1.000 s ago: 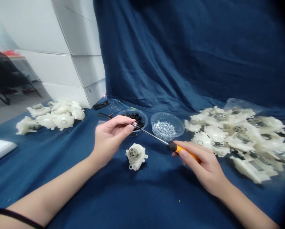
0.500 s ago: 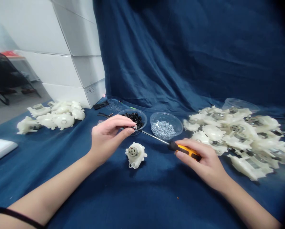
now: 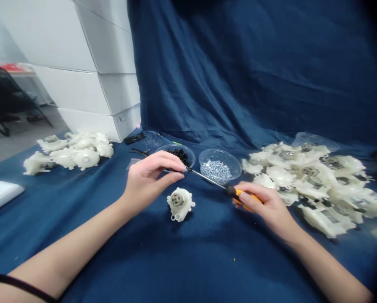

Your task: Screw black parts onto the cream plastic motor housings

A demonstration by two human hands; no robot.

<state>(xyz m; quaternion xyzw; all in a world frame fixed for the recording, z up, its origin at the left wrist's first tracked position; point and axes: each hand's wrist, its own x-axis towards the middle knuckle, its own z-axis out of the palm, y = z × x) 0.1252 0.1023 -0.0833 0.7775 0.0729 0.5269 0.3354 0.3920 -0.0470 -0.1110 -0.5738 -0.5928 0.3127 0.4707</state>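
Note:
My right hand (image 3: 265,204) is wrapped round the orange and black handle of a screwdriver (image 3: 209,180), whose steel shaft points left and slightly up. At its tip, my left hand (image 3: 155,172) has thumb and fingers drawn together in a pinch; what sits between them is too small to make out. Below the left fingertips, a cream plastic housing (image 3: 185,206) with a round metal motor rests on the blue cloth, touched by neither hand. Just beyond the hands stand a clear bowl of silver screws (image 3: 216,170) and a clear bowl of small black parts (image 3: 180,155), the latter partly hidden by my left hand.
Many cream housings (image 3: 311,181) with motors are heaped on the right. A smaller pile of cream housings (image 3: 77,153) lies on the left, before stacked white boxes (image 3: 90,92). A white object (image 3: 2,195) sits at the left edge. Blue cloth (image 3: 238,75) hangs behind.
My left fingertips have shifted slightly right, along with the screwdriver tip. The right-hand grip on the handle has turned, with the thumb now higher over it. The housing stays put.

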